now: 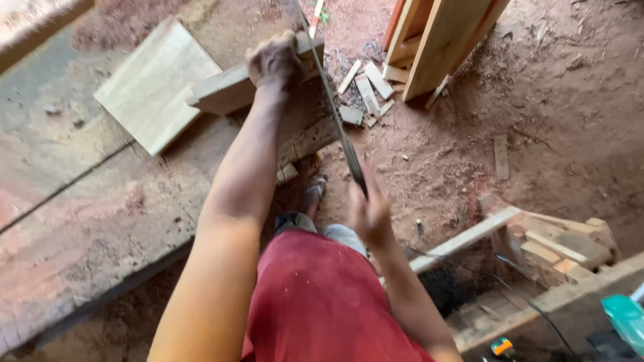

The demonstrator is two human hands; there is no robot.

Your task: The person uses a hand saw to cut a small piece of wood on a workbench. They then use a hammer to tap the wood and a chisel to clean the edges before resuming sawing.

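Observation:
My left hand [274, 60] presses down on a pale wooden board [225, 89] that lies across the edge of a worn workbench [100, 214]. My right hand [369, 213] grips the handle of a long handsaw [335, 114]. Its thin blade runs up and away from me, passing right beside the end of the board by my left hand. A square pale wood panel [155, 84] lies on the bench just left of the board. My foot in a sandal [313, 191] shows on the dirt below.
Red dirt floor with sawdust lies to the right. Upright planks [439, 43] lean at top centre, with small offcuts [369, 87] at their base. Stacked wood scraps [560, 245] and a beam [466, 238] sit at lower right, beside a dark cable [530, 302] and a teal object [624, 318].

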